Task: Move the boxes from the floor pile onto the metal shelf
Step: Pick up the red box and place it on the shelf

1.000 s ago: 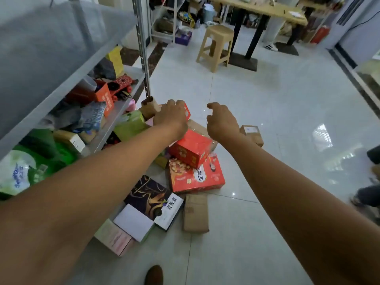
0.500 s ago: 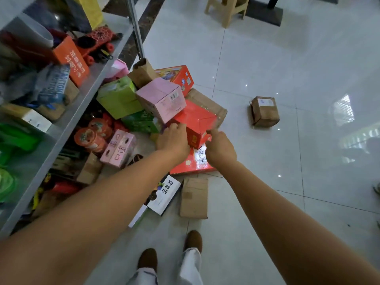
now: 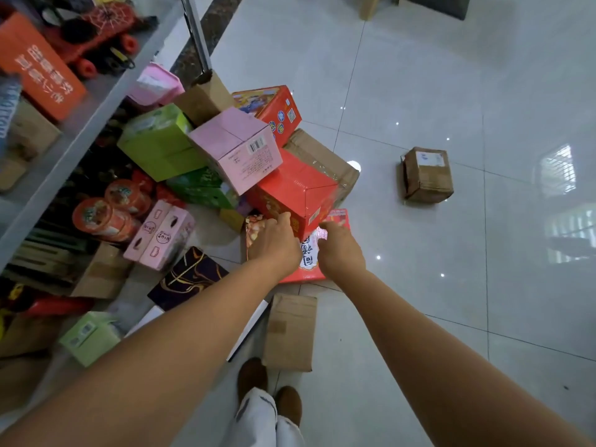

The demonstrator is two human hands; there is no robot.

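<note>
Since only the head view is on offer, I take everything from it.
Head view, step in hand: I judge this the reach-and-grip on the red box (image 3: 292,188), which sits tilted on top of the floor pile.
Left hand (image 3: 274,245): fingers spread and open, tips touching the near left face of the red box; not yet closed on anything that I can see.
Right hand (image 3: 340,245): also open, fingertips at the near right corner of the same box; holding nothing, as far as I can tell.
Where the box sits: it rests on a flat red box (image 3: 309,259) lying on the floor, and against a brown carton (image 3: 322,156) behind it; a pink box (image 3: 237,146) leans on its left upper edge.
Metal shelf (image 3: 96,101): at the left of frame, already carrying an orange box (image 3: 38,66) and other goods; free space on it is hard to judge.
Doing it well: I would set my palms on opposite faces and squeeze evenly, since the glossy card looks slippery.
Next care: lift straight up and slightly toward me, so the pink box can settle instead of tumbling.
Risk: the green box (image 3: 158,143) and the pink one look loosely stacked; a sideways drag could bring both down.
Stray carton (image 3: 425,174): well apart on the tiles, best left for later.
</note>
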